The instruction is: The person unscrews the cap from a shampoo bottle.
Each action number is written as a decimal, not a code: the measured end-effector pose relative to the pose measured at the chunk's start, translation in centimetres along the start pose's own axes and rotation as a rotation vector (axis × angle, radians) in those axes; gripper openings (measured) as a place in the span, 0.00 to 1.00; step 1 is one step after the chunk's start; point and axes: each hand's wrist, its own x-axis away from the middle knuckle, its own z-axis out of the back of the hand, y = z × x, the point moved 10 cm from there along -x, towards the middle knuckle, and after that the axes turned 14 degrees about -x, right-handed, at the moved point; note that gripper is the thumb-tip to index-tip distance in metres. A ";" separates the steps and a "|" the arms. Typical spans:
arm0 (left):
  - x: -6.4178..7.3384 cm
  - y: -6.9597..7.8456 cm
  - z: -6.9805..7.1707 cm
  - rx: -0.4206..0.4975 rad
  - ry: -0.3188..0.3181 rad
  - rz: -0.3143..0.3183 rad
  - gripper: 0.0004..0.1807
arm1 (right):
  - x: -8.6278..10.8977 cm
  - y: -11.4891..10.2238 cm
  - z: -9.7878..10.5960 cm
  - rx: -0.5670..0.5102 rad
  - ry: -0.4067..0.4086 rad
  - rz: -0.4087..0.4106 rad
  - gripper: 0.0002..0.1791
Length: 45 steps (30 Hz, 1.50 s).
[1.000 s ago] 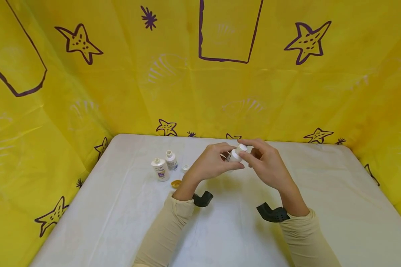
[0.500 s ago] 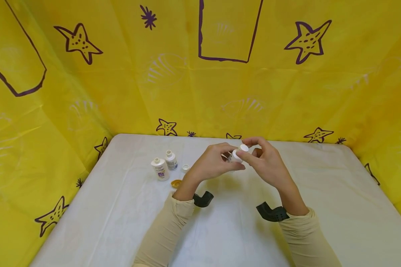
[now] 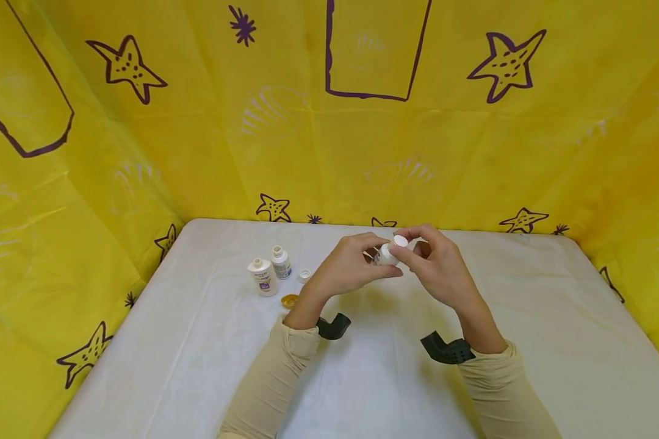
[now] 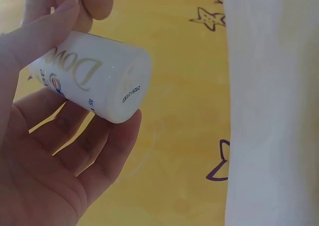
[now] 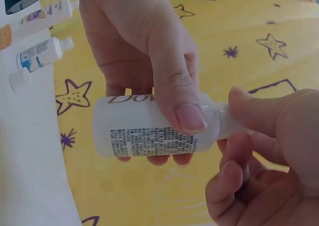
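Note:
My left hand [image 3: 354,263] grips a small white Dove bottle [image 5: 149,126] round its body, held tilted above the table. In the left wrist view the bottle's round base, with a printed date, faces the camera. My right hand [image 3: 438,263] pinches the white cap [image 3: 400,241] at the bottle's neck between thumb and fingers. The right wrist view shows the thumb lying over the cap [image 5: 229,122], hiding part of it. Dense small print covers the side of the bottle seen there.
Two white bottles with bare necks, a larger one [image 3: 263,278] and a smaller one [image 3: 281,263], stand left of my hands. Near them lie a white cap [image 3: 304,275] and an orange cap [image 3: 289,301]. Yellow patterned cloth [image 3: 318,140] walls in the white table [image 3: 187,366].
My right fingers have shifted slightly round the cap, and the cap's top has tilted a little more into view. The left hand has kept its grip on the bottle.

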 end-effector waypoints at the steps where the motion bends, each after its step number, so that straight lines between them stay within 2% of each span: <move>1: 0.0 0.0 0.1 0.002 0.002 0.000 0.22 | 0.0 -0.3 -0.1 -0.003 -0.014 0.035 0.16; 4: 0.0 -0.2 0.1 0.000 0.006 0.004 0.21 | 0.1 -1.1 -0.5 -0.015 -0.057 0.122 0.19; 8: 0.0 -0.4 0.1 0.002 0.006 0.005 0.21 | 0.2 -1.4 -0.8 -0.033 -0.092 0.140 0.21; 13: -0.1 -0.3 0.0 0.008 0.006 -0.004 0.21 | 0.1 -1.0 -0.4 -0.019 -0.077 0.090 0.26; 21: 0.0 -0.3 -0.3 -0.004 -0.011 0.011 0.21 | 0.0 0.4 0.7 -0.037 0.046 -0.057 0.23; 25: 0.0 -0.2 -0.4 -0.015 -0.011 0.002 0.22 | 0.1 0.6 0.9 0.012 0.091 -0.091 0.21; 29: 0.0 -0.2 -0.5 -0.015 -0.017 0.007 0.22 | 0.2 0.7 0.9 0.045 0.095 -0.104 0.20; 32: 0.0 -0.3 -0.6 -0.007 -0.022 0.017 0.22 | 0.3 0.4 0.8 0.053 0.067 -0.072 0.18; 39: 0.0 -0.5 -0.2 0.005 -0.006 0.011 0.21 | 0.4 -1.4 0.2 0.064 -0.010 0.080 0.19; 42: 0.0 -0.5 0.0 0.016 -0.002 0.001 0.21 | 0.5 -1.7 0.3 0.044 -0.006 0.082 0.22; 45: 0.0 -0.5 0.0 0.024 0.000 -0.008 0.20 | 0.4 -1.5 0.6 0.012 0.019 0.042 0.26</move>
